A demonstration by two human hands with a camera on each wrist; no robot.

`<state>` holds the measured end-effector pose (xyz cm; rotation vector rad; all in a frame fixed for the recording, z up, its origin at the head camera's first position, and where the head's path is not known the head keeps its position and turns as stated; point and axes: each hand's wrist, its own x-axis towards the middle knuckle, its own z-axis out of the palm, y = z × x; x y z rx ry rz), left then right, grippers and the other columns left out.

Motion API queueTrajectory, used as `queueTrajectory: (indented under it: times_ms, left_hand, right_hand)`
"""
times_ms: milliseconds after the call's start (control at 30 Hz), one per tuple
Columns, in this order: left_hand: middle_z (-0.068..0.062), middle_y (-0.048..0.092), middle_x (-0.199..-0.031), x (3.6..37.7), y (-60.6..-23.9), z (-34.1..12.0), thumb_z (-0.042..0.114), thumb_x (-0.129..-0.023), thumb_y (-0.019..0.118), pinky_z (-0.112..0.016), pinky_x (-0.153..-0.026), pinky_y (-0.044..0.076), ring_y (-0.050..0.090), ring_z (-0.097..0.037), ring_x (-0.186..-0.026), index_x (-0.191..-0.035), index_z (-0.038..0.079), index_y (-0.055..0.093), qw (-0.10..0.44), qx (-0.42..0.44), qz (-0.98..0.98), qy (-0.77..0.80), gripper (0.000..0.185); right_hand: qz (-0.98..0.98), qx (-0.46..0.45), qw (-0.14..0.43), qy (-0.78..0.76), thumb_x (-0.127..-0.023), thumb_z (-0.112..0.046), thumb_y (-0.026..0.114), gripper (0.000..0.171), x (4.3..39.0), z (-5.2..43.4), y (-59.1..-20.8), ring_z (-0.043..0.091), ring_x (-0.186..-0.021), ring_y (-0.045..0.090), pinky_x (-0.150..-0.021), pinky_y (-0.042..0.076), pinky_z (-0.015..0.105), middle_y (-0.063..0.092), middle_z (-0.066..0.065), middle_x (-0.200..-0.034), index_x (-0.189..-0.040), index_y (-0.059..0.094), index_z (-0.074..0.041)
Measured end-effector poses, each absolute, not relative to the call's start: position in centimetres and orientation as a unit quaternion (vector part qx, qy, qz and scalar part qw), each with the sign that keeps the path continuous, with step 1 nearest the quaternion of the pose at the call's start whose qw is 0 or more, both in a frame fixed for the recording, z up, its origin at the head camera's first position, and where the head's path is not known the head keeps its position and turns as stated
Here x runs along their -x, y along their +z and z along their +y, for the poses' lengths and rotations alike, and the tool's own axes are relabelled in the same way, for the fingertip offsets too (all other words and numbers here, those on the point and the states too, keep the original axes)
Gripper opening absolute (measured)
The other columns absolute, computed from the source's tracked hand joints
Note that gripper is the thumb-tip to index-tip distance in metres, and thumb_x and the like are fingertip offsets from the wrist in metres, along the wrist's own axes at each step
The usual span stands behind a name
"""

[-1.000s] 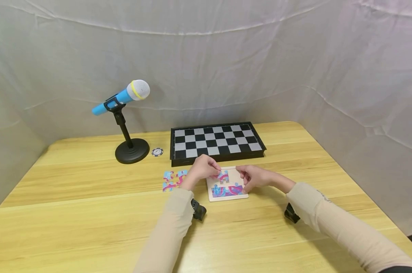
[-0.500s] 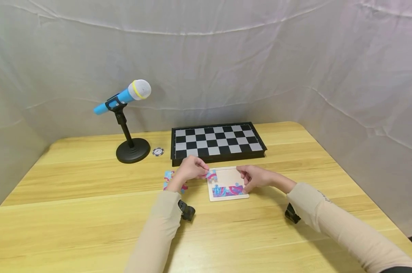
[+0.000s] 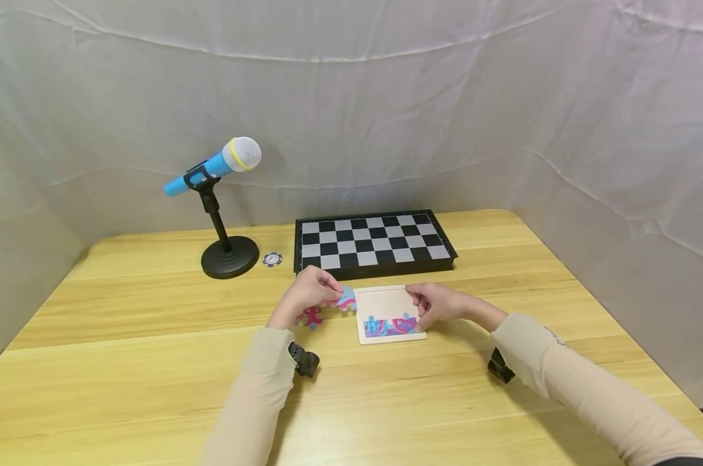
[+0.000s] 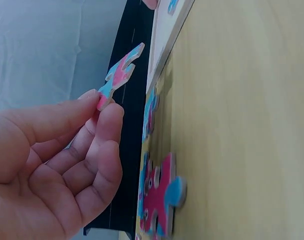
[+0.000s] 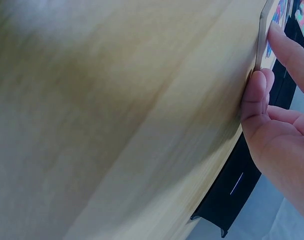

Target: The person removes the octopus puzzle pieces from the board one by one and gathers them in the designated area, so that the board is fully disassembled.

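Observation:
My left hand [image 3: 307,292] pinches a pink and light-blue jigsaw piece [image 3: 347,299] between thumb and forefinger, just left of the wooden puzzle tray [image 3: 385,301]. In the left wrist view the jigsaw piece [image 4: 121,72] is tilted above the table, the other fingers curled below it. Joined pieces [image 3: 389,327] fill the tray's near strip; bare wood shows beyond them. My right hand [image 3: 437,304] grips the tray's right edge, its thumb [image 5: 286,45] on the near corner. Loose puzzle pieces [image 3: 312,316] lie beneath my left hand, partly hidden by it.
Close behind the tray lies a black-framed checkered board [image 3: 375,241]. A blue toy microphone [image 3: 214,165] on a black round-based stand [image 3: 230,257] is at the back left, with a poker chip [image 3: 272,259] beside it. Pale cloth [image 3: 351,129] hangs behind the table.
My left hand has moved left with the pinched piece, from over the tray to beside its left edge. The right hand keeps its hold on the tray.

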<state>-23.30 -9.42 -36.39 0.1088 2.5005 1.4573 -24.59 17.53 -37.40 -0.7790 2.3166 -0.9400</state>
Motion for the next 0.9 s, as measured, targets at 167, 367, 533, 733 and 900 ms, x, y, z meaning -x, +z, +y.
queueTrajectory:
  times_ms: [167, 367, 533, 733, 900]
  left_hand:
    - [-0.007, 0.063, -0.065, 23.1, -36.5, -10.0, -0.001, -0.079, 0.065, -0.023, -0.049, 0.043, 0.052, -0.014, -0.049, -0.076, -0.003, 0.066, 0.127, -0.043, 0.859, 0.494, 0.004]
    - [-0.008, 0.062, -0.063, 22.9, -36.5, -10.3, 0.0, -0.079, 0.065, -0.023, -0.048, 0.043, 0.05, -0.014, -0.049, -0.075, -0.002, 0.067, 0.147, -0.036, 0.872, 0.466, 0.004]
    - [-0.007, 0.062, -0.062, 22.8, -36.4, -10.3, 0.0, -0.078, 0.066, -0.024, -0.049, 0.044, 0.055, -0.015, -0.051, -0.073, -0.001, 0.066, 0.153, -0.034, 0.882, 0.445, 0.005]
    - [-0.007, 0.061, -0.06, 22.7, -36.3, -10.2, -0.002, -0.076, 0.067, -0.024, -0.049, 0.045, 0.055, -0.016, -0.049, -0.071, 0.0, 0.065, 0.153, -0.028, 0.892, 0.425, 0.006]
    - [-0.007, 0.06, -0.06, 22.8, -36.4, -10.1, -0.003, -0.075, 0.067, -0.025, -0.051, 0.048, 0.055, -0.016, -0.048, -0.07, -0.001, 0.064, 0.153, -0.03, 0.898, 0.412, 0.006]
  right_hand:
    - [0.858, 0.287, 0.255, -0.343, -0.066, 0.004, 0.073, 0.044, 24.5, 17.5, -37.4, 0.013, -0.063, 0.043, -0.055, 0.037, 0.02, 0.044, 0.008, -0.074, -0.098, 0.044, 0.008]
    - [0.859, 0.291, 0.252, -0.339, -0.066, 0.002, 0.074, 0.044, 24.7, 17.6, -37.5, 0.013, -0.063, 0.043, -0.055, 0.037, 0.021, 0.044, 0.009, -0.074, -0.098, 0.044, 0.007]
    - [0.844, 0.32, 0.249, -0.351, -0.066, -0.006, 0.077, 0.078, 25.2, 18.4, -38.3, 0.013, -0.065, 0.045, -0.059, 0.041, 0.023, 0.045, 0.007, -0.078, -0.126, 0.032, 0.016]
    - [0.857, 0.293, 0.245, -0.345, -0.066, -0.003, 0.076, 0.082, 24.4, 17.9, -37.3, 0.015, -0.066, 0.046, -0.061, 0.043, 0.024, 0.046, 0.01, -0.082, -0.129, 0.028, 0.017]
    - [0.869, 0.289, 0.236, -0.326, -0.066, 0.006, 0.071, 0.073, 23.7, 17.4, -36.7, 0.015, -0.066, 0.043, -0.059, 0.04, 0.022, 0.046, 0.01, -0.082, -0.128, 0.033, 0.013]
